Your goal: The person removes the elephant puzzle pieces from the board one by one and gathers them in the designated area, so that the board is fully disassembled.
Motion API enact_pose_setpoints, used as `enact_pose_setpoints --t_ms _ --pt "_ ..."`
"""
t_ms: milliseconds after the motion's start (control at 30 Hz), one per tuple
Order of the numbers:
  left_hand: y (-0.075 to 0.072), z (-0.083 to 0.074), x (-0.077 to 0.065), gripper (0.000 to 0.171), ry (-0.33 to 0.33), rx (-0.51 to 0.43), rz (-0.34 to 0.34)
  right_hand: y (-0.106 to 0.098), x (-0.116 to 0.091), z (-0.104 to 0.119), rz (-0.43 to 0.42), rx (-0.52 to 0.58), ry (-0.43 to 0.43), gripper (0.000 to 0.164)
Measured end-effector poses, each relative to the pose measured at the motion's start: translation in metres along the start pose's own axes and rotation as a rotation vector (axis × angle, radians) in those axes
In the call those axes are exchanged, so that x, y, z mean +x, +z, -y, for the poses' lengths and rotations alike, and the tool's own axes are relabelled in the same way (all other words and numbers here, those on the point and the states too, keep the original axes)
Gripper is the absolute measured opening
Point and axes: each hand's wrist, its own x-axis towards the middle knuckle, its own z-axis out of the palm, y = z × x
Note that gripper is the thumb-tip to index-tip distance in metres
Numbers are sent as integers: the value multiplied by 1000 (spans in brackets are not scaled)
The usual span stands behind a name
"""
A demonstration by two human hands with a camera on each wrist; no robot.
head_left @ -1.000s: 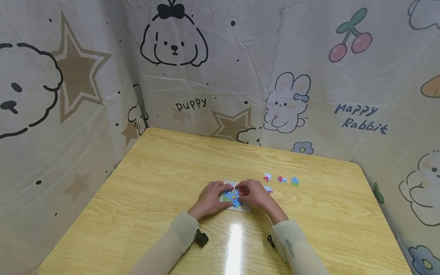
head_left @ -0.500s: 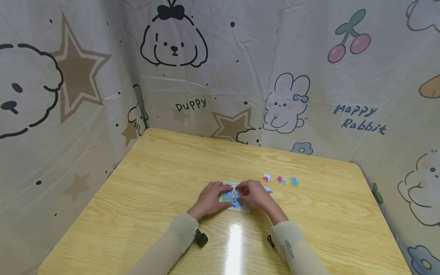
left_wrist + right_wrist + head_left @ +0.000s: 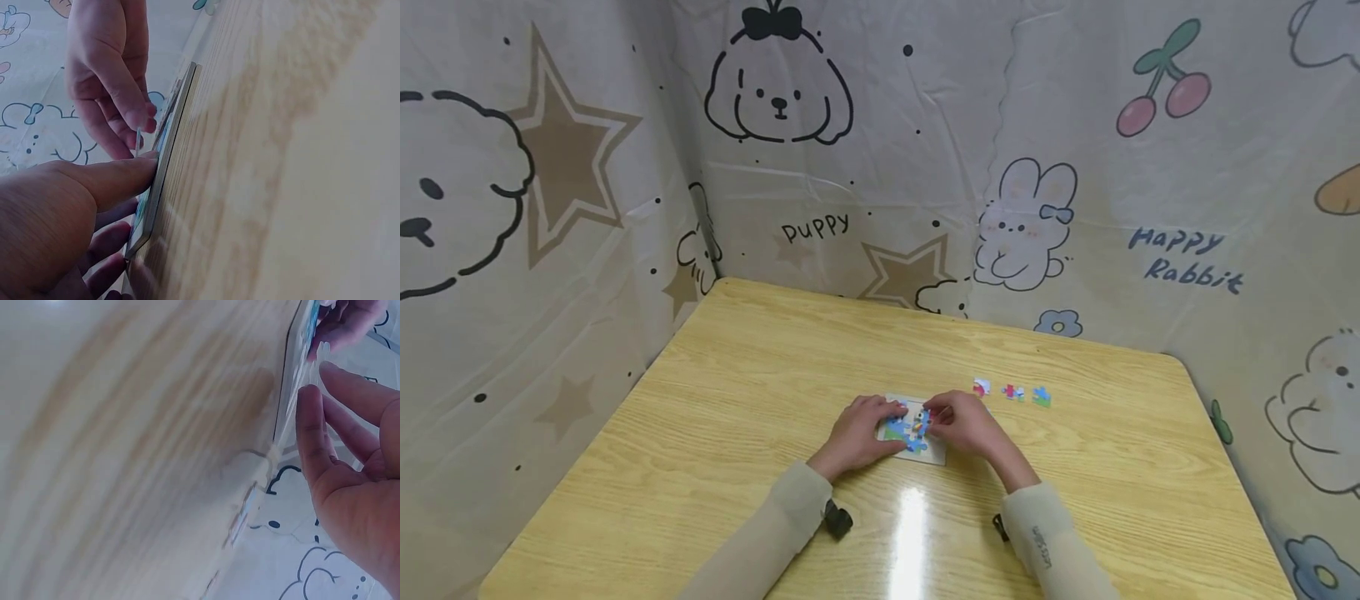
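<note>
A small jigsaw puzzle board [image 3: 935,454] lies on the table, partly filled with blue and green pieces. My left hand [image 3: 859,430] grips its left side, the thumb pressing on the near part and the fingers at the far edge. Above the board, my right hand [image 3: 967,425] pinches a blue puzzle piece [image 3: 922,422] with an eye and a beak printed on it. That piece stands tilted up, and pale board shows beside it. From the right wrist view, the puzzle piece [image 3: 323,355] appears edge-on between thumb and fingertips.
Behind the right hand, three loose jigsaw pieces lie in a row: a red-and-white piece [image 3: 981,387], a red-and-blue piece [image 3: 1012,392] and a blue-green piece [image 3: 1042,396]. The wooden table [image 3: 760,375] meets a printed cloth wall [image 3: 880,167] behind.
My right hand has shifted slightly right and lifted the eye-and-beak piece off the board at a tilt. It now hides a pinkish piece seen earlier beside the board. My left hand stays put.
</note>
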Motion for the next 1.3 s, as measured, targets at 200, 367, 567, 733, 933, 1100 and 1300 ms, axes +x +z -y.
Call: enact_pose_setpoints --t_ms 200,367,567,733,933,1100,1300 --pt "-1 -1 -1 56 -7 -10 6 -13 -8 -2 -9 3 -26 30" --pt "-2 -2 -2 54 -4 -18 5 -22 -17 -9 -31 -10 -37 30" --pt "-1 -2 -3 54 3 -19 -2 -30 -27 -23 -63 2 -15 29" --pt "-1 -1 -3 54 8 -20 -7 -34 -36 -32 -99 3 -14 30" --pt "-2 -1 -3 54 0 -25 -4 -42 -44 -44 -129 -16 2 32" --pt "-1 -2 -3 55 0 -21 6 -50 -54 -55 -138 -18 20 31" --pt "-1 -3 -3 55 -1 -12 9 -58 -62 -66 -137 -32 52 31"
